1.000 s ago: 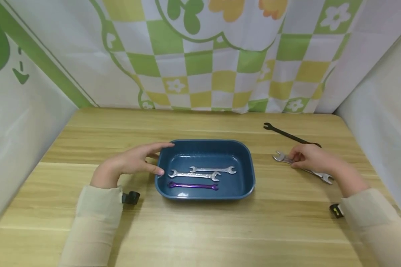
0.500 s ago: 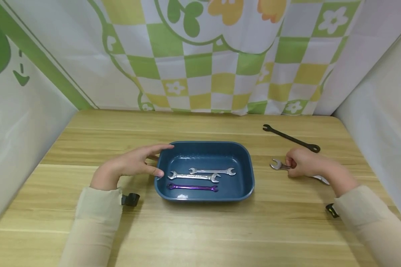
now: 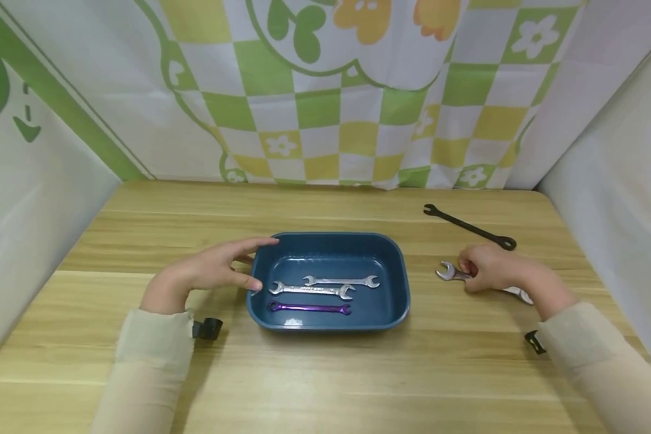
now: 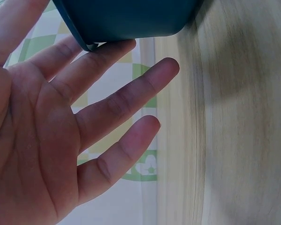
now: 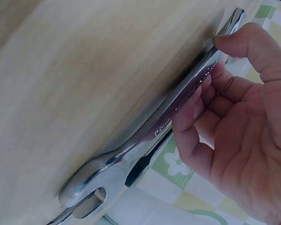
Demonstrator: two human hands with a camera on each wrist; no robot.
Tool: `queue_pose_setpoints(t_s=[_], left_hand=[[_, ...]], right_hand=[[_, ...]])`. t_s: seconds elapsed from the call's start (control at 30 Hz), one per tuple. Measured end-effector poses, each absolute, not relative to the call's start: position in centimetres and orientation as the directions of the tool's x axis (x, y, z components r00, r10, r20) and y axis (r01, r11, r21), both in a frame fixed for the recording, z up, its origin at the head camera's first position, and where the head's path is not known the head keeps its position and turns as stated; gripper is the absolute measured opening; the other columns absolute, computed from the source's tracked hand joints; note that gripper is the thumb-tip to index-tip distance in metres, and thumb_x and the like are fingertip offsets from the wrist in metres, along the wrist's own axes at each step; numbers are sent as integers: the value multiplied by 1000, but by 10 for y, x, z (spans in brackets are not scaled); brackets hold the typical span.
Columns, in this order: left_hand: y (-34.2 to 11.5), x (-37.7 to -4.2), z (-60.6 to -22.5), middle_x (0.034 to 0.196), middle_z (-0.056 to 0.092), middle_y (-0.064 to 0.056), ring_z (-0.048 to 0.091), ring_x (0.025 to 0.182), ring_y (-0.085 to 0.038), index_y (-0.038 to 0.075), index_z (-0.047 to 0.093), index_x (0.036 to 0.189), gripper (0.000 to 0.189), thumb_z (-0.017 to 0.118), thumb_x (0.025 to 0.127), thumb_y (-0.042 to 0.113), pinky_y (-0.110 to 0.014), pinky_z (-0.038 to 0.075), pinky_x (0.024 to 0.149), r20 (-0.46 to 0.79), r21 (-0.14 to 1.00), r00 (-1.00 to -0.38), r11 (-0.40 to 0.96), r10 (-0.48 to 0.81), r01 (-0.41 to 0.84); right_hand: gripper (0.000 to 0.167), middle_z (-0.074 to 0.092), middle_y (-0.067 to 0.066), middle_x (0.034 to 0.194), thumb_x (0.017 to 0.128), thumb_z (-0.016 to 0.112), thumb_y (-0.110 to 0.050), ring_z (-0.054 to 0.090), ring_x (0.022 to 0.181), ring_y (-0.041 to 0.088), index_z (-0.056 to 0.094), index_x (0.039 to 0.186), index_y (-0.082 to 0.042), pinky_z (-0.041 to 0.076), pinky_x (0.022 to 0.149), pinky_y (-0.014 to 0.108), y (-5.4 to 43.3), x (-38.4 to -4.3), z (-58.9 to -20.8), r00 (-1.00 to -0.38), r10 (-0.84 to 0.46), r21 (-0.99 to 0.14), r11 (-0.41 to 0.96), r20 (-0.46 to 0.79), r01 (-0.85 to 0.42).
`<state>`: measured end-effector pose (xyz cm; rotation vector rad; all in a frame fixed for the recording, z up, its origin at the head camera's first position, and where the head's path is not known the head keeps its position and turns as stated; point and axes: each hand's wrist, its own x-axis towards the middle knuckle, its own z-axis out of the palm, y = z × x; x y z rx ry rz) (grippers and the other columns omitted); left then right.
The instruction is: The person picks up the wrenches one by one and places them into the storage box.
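- Right of centre in the head view, on or just above the bench [image 3: 304, 380]: the held wrench [image 5: 159, 123], silver, aslant, with one head bare at left of the fingers and the other partly covered at right.
- Cannot tell from these views whether clear of the wood or touching it.
- Clamped on the shank: the right hand [image 3: 490, 266], with thumb to one side and fingers curled against the other in the right wrist view.
- Step in hand, as judged: picking up the held wrench, grip made, carry not yet done.
- Next move, as judged: calls for a clean lift, a carry leftward over the right rim of the tray [image 3: 377, 310], then a lowering onto its bare floor, turned to lie alongside the rest.
- At the centre of the frame, flat on the bench: the tray, blue, holding an upper silver wrench [image 3: 342, 281], a lower silver wrench [image 3: 311, 290] and a purple wrench [image 3: 309, 308], all nearly level across the frame.
- At the tray's left end: the left hand [image 3: 211, 268], fingers straight and spread apart, touching the rim without wrapping round it; probably steadying.
- Above the right hand in the frame, near but apart: a black wrench [image 3: 469, 227], aslant on the bench; likely a later pick.
- Across the top, beyond the bench: a printed cloth [image 3: 314, 108].
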<state>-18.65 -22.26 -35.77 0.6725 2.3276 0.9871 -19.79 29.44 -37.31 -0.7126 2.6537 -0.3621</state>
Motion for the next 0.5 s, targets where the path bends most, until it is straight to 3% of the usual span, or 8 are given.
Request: queue_pose_setpoints(t_s=[0.13,0.27,0.37,0.5], left_hand=[[-222,-187,-358,160,32,-14,42,138,-45,20,29,157,83,75,89,30,-59,42,106,-260,756,-742,608,618,242],[-221,-188,-358,161,31,-14,42,138,-45,20,29,157,83,75,89,28,-60,41,107,-260,758,-742,607,618,240],[-220,-188,-359,161,31,-14,42,139,-45,21,29,157,83,76,89,27,-61,40,107,-266,760,-741,607,616,232],[-223,-186,-360,161,32,-15,42,139,-45,21,29,157,83,76,88,26,-60,41,107,-274,763,-746,610,607,215]], right_hand=[[23,39,-7,64,71,69,-4,38,61,8,49,75,-13,30,58,22,296,-199,-372,-805,-519,-394,830,-288,-395],[23,37,-7,65,82,67,-1,36,60,5,49,76,-12,31,56,22,301,-200,-373,-793,-541,-461,800,-281,-383],[21,44,-5,65,93,64,-4,40,58,3,52,77,-11,36,56,22,305,-200,-374,-780,-553,-516,778,-294,-357],[20,52,-1,67,97,61,-9,44,58,5,54,79,-10,40,57,22,306,-200,-372,-774,-535,-563,774,-339,-289]])
